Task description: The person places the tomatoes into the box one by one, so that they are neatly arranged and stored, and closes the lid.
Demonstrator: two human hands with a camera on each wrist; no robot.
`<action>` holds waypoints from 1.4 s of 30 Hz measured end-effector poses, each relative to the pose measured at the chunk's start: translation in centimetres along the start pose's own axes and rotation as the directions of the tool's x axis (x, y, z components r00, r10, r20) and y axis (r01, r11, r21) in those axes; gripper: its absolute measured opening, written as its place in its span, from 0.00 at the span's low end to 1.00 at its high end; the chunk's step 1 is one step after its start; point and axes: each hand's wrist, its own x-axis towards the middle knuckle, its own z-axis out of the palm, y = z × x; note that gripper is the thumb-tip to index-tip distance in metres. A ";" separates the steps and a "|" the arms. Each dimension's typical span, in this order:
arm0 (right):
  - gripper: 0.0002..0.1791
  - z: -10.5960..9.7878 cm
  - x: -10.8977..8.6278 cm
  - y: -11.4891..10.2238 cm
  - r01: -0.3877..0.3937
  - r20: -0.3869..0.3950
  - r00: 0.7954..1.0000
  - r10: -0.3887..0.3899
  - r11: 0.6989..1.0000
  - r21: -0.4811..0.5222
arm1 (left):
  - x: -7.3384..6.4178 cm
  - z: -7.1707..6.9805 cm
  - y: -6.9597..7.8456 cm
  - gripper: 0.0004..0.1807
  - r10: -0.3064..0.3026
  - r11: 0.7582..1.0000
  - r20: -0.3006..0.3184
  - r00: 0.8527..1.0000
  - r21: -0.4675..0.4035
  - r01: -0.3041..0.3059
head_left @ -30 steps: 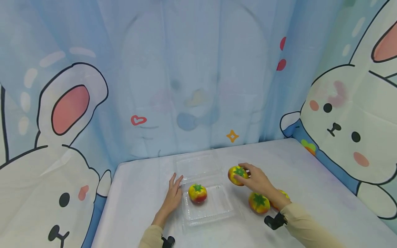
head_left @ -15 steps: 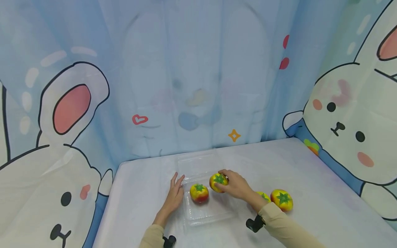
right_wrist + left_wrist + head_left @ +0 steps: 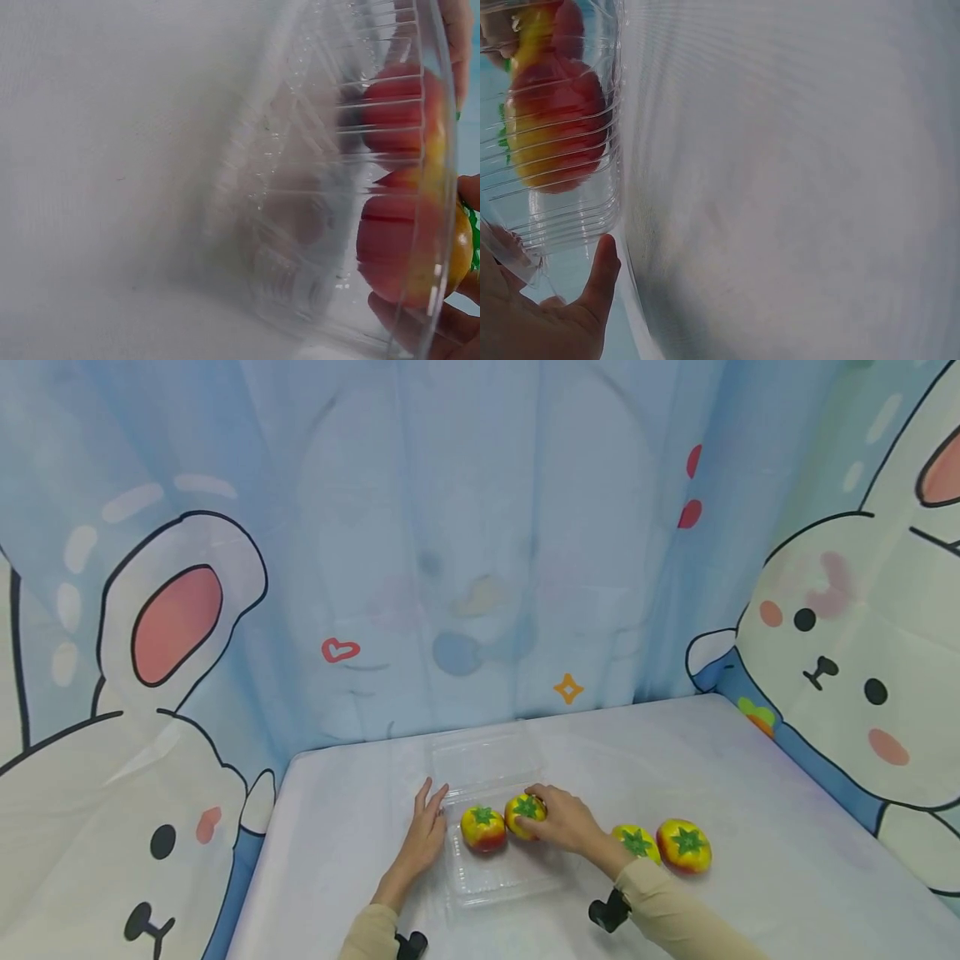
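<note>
my right hand (image 3: 564, 818) pinches the held fruit (image 3: 522, 807) within the clear tray (image 3: 517, 892), just beside the first fruit (image 3: 483, 831) | my left hand (image 3: 422, 842) has straight fingers at the tray's left edge | i'd seat it gently, then release without nudging its neighbour

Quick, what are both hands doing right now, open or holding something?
Left hand: open, fingers at the box's left side.
Right hand: holding a fruit, next to another fruit in the box.
</note>
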 end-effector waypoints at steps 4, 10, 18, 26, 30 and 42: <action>0.28 0.3 -0.2 0.2 0.003 0.003 1.000 -0.003 1.000 -0.019 | -0.1 0.1 0.0 0.28 0.021 1.000 0.002 1.000 -0.011 -0.021; 0.28 0.7 -0.5 0.4 0.008 0.005 1.000 -0.008 0.999 -0.053 | -0.2 0.3 0.0 0.28 0.029 0.999 0.008 1.000 -0.019 -0.029; 0.29 0.8 -0.7 0.5 -0.001 0.028 1.000 0.004 0.997 -0.082 | -0.4 0.5 0.2 0.28 0.033 0.999 0.018 0.999 -0.028 -0.033; 0.33 -0.9 -0.1 0.0 -0.010 0.074 0.997 0.014 0.998 -0.059 | -0.2 0.2 0.3 0.28 0.060 0.998 0.006 0.998 -0.006 -0.060; 0.32 -2.5 0.1 -0.2 0.019 0.052 0.999 -0.017 0.999 -0.047 | -0.1 -0.1 0.2 0.28 0.045 0.999 0.004 0.999 -0.001 -0.045; 0.29 -8.8 -1.9 4.0 0.037 -0.038 0.999 -0.038 0.999 -0.026 | 0.0 -0.2 0.3 0.27 0.017 1.000 0.009 1.000 -0.010 -0.017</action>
